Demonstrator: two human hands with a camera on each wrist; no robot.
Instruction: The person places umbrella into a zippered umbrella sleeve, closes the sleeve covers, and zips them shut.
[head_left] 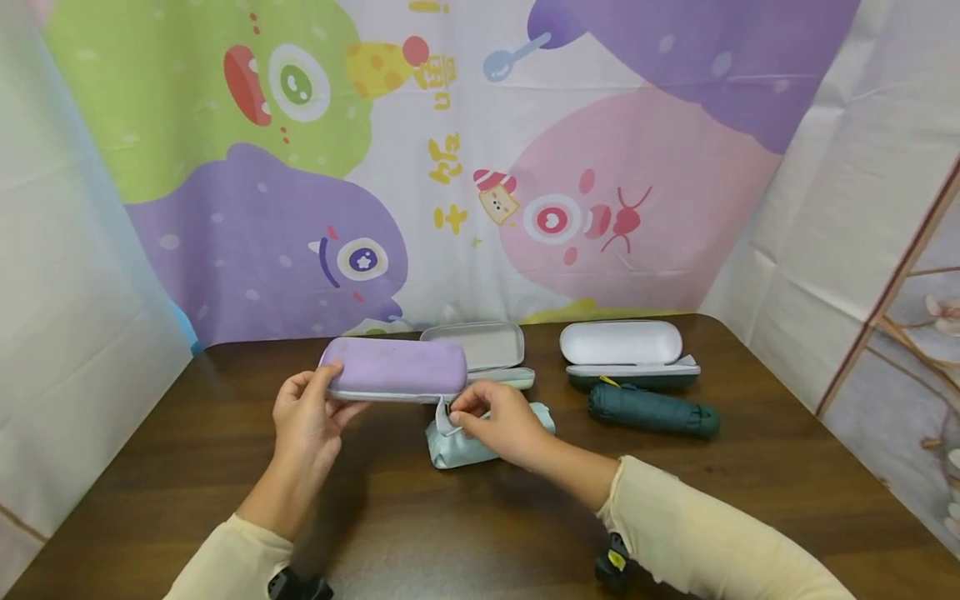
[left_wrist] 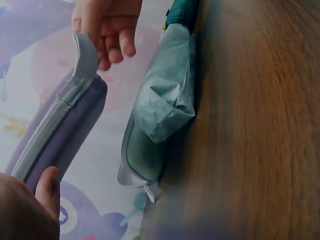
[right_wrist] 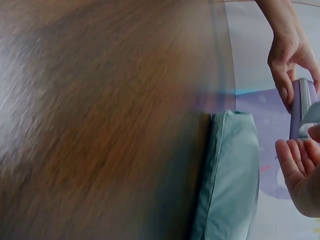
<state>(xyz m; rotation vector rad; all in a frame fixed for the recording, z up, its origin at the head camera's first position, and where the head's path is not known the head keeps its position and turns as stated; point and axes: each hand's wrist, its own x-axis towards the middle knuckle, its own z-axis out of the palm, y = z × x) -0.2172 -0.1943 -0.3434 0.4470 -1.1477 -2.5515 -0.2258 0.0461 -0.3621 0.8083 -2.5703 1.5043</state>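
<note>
A closed purple zip case is held up above the table, with my left hand gripping its left end. In the left wrist view my left thumb lies along the purple side. A pale grey zipper runs round the case and ends in a loose fabric tab. My right hand pinches this tab at the case's right end, thumb and index finger together, the other fingers loosely bent. Behind and below the right hand lies a folded mint-green umbrella, partly hidden by it.
Behind the purple case stands an open mint case with a grey lining. To the right, an open dark green case stands behind a folded dark green umbrella. A cartoon-printed cloth hangs at the brown table's far edge.
</note>
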